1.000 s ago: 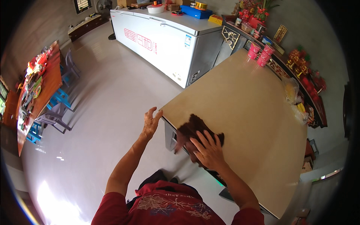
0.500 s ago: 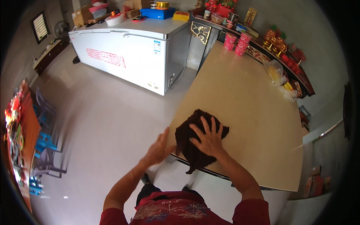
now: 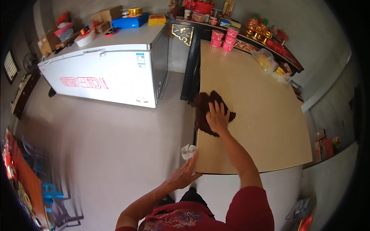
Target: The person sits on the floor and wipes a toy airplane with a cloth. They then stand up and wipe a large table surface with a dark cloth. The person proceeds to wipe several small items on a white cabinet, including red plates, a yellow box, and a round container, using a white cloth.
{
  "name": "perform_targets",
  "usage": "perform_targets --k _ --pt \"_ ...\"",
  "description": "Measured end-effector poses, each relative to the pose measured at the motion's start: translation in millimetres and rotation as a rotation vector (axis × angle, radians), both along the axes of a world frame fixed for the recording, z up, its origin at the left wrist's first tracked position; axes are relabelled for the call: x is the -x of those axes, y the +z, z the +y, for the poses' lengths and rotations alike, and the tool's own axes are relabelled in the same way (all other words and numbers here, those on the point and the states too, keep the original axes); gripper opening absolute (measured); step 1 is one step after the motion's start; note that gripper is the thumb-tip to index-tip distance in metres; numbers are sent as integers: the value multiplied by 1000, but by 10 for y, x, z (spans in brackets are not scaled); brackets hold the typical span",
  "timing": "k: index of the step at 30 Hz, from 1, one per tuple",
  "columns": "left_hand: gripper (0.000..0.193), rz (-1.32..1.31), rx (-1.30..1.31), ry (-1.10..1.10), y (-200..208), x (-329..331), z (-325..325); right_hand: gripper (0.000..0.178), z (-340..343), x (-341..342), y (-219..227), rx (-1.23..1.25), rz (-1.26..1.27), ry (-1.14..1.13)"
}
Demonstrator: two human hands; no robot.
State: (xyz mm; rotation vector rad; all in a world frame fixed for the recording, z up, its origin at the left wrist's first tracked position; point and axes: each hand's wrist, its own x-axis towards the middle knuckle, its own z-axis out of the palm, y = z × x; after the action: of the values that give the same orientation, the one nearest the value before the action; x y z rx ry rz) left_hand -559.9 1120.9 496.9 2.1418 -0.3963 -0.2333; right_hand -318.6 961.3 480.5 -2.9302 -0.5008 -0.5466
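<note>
My right hand [image 3: 218,117] lies on a dark brown cloth [image 3: 204,115], pressing it to the beige tabletop [image 3: 254,131] with its fingers stretched forward. The cloth is rumpled, and its left part reaches over the table's left edge. At the near left corner of the table, my left hand [image 3: 183,176] rests against the edge, fingers extended and nothing in them. Just beyond those fingertips, a crumpled whitish thing [image 3: 188,151] shows beside the table's edge; its kind is unclear.
Pink tubs [image 3: 223,37] stand stacked at the table's far end, near clear plastic bags [image 3: 266,61] of yellow items. A long white chest freezer [image 3: 115,77] stands to the left with boxes on top. Chairs [image 3: 63,211] and a reddish table [image 3: 29,181] are at lower left.
My right hand and the cloth have moved away from the table's near edge along its left side. My left hand has shifted to the near left corner. The view has turned to the right.
</note>
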Motion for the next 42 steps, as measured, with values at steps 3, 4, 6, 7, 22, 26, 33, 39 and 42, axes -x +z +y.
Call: perform_targets --k 3,4,6,7,22,26,33,39,42 --pt "83 90 57 -76 77 -46 239 51 -186 700 160 101 50 62" --pt "80 126 87 -106 104 -65 302 51 -277 912 204 114 66 72" --pt "67 145 21 -105 -10 -97 487 49 -357 1228 258 102 12 105" --pt "64 188 -13 -130 -78 -159 590 50 -394 1326 244 99 10 103" --pt "49 402 -93 -302 -403 -1545 1577 84 146 -99 297 18 176 -307" --pt "48 451 -125 -292 -399 -1874 1778 83 219 -836 228 77 110 -391" --pt "49 472 -45 -289 -704 -2347 2198 58 334 -2126 217 49 252 -576" --pt "49 449 -82 -326 -626 -3039 2611 50 289 -2878 306 12 206 -722" --pt "48 405 -83 -328 -659 -3475 2879 49 305 -3025 337 11 205 -778"
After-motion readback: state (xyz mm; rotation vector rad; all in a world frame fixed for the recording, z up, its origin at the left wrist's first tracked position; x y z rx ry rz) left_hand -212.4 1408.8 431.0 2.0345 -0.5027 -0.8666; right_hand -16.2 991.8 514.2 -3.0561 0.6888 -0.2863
